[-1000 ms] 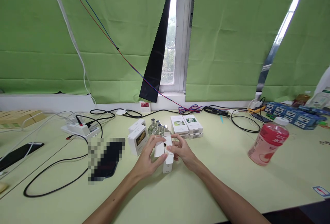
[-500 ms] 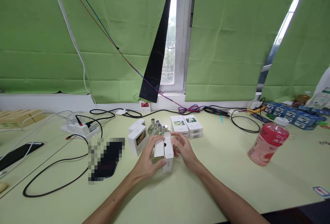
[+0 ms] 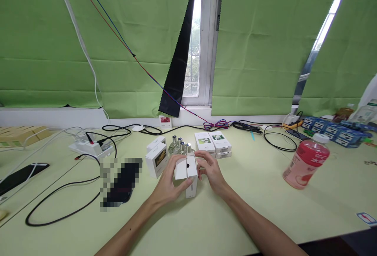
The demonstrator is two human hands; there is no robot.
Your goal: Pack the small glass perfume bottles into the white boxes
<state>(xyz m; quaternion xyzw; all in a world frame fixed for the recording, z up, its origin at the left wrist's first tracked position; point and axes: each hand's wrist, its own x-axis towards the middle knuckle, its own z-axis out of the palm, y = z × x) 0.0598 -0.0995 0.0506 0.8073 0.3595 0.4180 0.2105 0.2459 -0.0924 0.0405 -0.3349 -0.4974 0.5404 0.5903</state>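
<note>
A small white cardboard box (image 3: 192, 187) stands upright on the table between my hands. Its lid flap (image 3: 180, 168) is folded open toward the left, and a dark round hole shows in the white top piece. My left hand (image 3: 168, 179) grips the box, thumb across the near top edge and fingers behind the flap. On the right side, my right hand (image 3: 214, 171) holds the box with curled fingers at its far right edge; some fingertips are hidden. Just behind stand several small glass bottles with silver caps (image 3: 180, 145).
White boxes with a dark picture (image 3: 157, 160) stand at left, near a dark, partly pixelated phone (image 3: 125, 183). Stacked white boxes (image 3: 213, 143) lie behind my right hand. A pink drink bottle (image 3: 306, 161) stands at right. Cables and a power strip (image 3: 92, 146) lie at the back left.
My left thumb has slid up and right onto the box's near top edge. The box and my right hand have barely moved.
</note>
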